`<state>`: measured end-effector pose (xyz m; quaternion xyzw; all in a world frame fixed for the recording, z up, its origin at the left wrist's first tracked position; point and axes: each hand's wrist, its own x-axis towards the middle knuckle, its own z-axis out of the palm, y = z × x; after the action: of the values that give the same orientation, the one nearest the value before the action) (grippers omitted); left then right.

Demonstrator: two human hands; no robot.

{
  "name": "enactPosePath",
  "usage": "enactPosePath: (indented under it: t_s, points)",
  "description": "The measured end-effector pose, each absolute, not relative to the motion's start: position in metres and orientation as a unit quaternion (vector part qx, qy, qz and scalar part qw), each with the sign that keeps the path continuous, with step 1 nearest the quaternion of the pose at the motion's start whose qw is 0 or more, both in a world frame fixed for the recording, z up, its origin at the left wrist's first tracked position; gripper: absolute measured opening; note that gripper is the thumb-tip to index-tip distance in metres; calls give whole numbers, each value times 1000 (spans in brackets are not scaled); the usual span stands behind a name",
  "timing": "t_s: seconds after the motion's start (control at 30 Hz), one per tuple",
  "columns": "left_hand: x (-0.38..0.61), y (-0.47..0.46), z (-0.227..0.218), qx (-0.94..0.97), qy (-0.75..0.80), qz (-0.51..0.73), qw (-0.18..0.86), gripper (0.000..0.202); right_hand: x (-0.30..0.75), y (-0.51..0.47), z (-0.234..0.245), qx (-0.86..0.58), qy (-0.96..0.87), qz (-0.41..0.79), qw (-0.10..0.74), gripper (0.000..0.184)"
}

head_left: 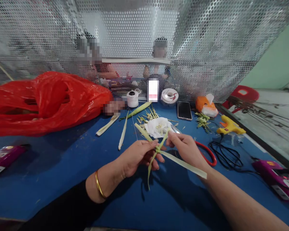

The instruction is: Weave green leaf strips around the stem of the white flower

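Pale green leaf strips [183, 164] cross at a small folded knot in front of me, their ends pointing out several ways. My left hand [144, 155] pinches the knot between thumb and fingers. With its thumb and fingertips, my right hand [183, 146] grips the upper end of one strip, and a long strip runs below its palm toward the wrist. Beyond the fingers lies a crumpled white tissue [156, 126] with leaf scraps around it. Red-handled scissors [208, 154] lie partly hidden behind my right hand.
A red plastic bag [50, 102] fills the back left. Along the back are a thread spool [132, 98], a ribbon roll [170, 95], a phone [184, 110] and a tissue pack [205, 106]. A yellow glue gun [231, 125] and its black cord are right. Loose leaf pieces [123, 131] lie mid-table.
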<state>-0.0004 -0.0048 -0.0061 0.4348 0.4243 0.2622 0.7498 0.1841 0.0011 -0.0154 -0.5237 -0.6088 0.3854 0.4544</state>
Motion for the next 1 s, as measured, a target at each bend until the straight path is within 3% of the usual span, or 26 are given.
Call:
enactPosePath:
  t_s: [0.07,0.13,0.3,0.47,0.63,0.87,1.0]
  points:
    - [2,-8,-7,440,434,259,742,40,180,0,-18,-472,-589,505,419,40]
    - [5,-10,-7,444,442,247,739,32,176,-3,-19,-449,-562,552,421,33]
    - [7,-14,-4,455,454,216,735,17,172,-9,-19,-485,-543,504,465,28]
    - [6,-15,-5,447,451,213,742,20,172,-5,-25,-485,-530,496,488,26]
    - [4,-8,-11,411,428,292,750,30,172,1,-26,-474,-451,551,517,33]
    - [-2,2,-6,413,375,431,709,31,162,-9,-29,-461,-338,689,445,25]
    - [0,0,-2,422,392,456,678,28,161,-16,-23,-421,-405,679,445,22]
